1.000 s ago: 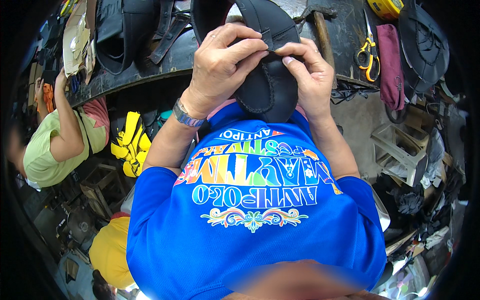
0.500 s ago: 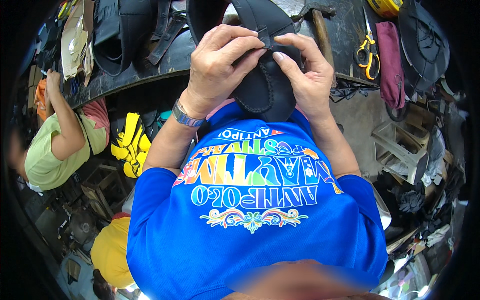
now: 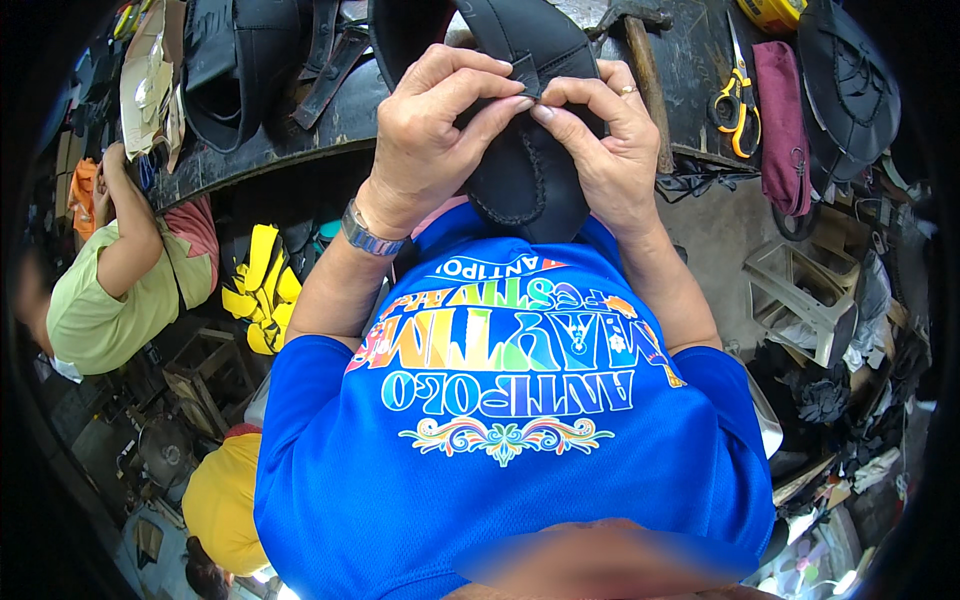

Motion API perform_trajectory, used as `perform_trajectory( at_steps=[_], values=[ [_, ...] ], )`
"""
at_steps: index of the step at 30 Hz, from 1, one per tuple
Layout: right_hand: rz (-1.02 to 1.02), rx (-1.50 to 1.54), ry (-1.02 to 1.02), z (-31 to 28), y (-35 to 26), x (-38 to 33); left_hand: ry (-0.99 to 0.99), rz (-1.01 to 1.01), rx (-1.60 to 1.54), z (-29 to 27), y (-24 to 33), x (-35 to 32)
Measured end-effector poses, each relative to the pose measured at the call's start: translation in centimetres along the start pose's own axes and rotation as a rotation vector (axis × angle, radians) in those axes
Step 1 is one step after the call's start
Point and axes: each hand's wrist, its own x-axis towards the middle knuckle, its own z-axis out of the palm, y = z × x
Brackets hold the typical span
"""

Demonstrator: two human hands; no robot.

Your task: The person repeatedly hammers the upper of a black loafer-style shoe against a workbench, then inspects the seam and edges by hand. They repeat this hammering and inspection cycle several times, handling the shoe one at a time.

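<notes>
A black leather shoe upper (image 3: 508, 190) with a curved, gathered seam round its toe lies in front of my chest, at the table's near edge. Over its middle, my left hand (image 3: 425, 125) is closed, thumb and forefinger pinched together. My right hand (image 3: 615, 135), with a ring on one finger, pinches from the other side, its thumb and forefinger tips almost touching those of the left. Whatever sits between the fingertips is too small to make out. Both hands partly cover the upper, whose seam shows below them.
On the dark table (image 3: 275, 165) lie a hammer (image 3: 645, 85), yellow-handled scissors (image 3: 738, 105), a maroon pouch (image 3: 782, 130) and more black shoe uppers (image 3: 850, 95). A person in light green (image 3: 120, 285) works at the left; another in yellow (image 3: 225, 505) is behind. A stool (image 3: 805, 295) stands at right.
My right fingers have closed in from slightly apart to a pinch beside my left fingertips. My left hand has barely moved. The person in green has shifted their arm.
</notes>
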Motion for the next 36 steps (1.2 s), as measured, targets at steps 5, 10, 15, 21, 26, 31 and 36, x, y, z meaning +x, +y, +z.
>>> perform_trajectory(
  at_steps=[5, 10, 15, 21, 26, 31, 36],
  values=[
    [0.015, 0.011, -0.007, 0.1, 0.1, -0.1, -0.008, -0.017, -0.045, -0.2, -0.3, 0.1],
    [0.102, 0.079, 0.011, 0.3, 0.3, -0.6, -0.024, -0.029, -0.036, -0.1, -0.3, 0.3],
    [0.172, 0.169, -0.03, 0.2, 0.5, -0.9, 0.047, 0.018, 0.044, 0.4, -0.1, 0.1],
    [0.125, 0.01, -0.194, -1.2, -0.1, -1.1, 0.059, 0.092, 0.173, 1.1, -0.1, -0.5],
    [0.112, 0.09, -0.169, -1.3, 0.0, -1.4, -0.012, 0.113, 0.25, 1.0, -0.2, -0.5],
    [0.236, 0.456, -0.03, -0.7, 0.0, -1.9, -0.036, 0.158, 0.262, 0.4, -0.4, -0.4],
    [0.485, 0.842, 0.094, -1.0, -0.3, -1.1, -0.017, 0.186, 0.217, 0.3, -0.6, -0.6]
  ],
)
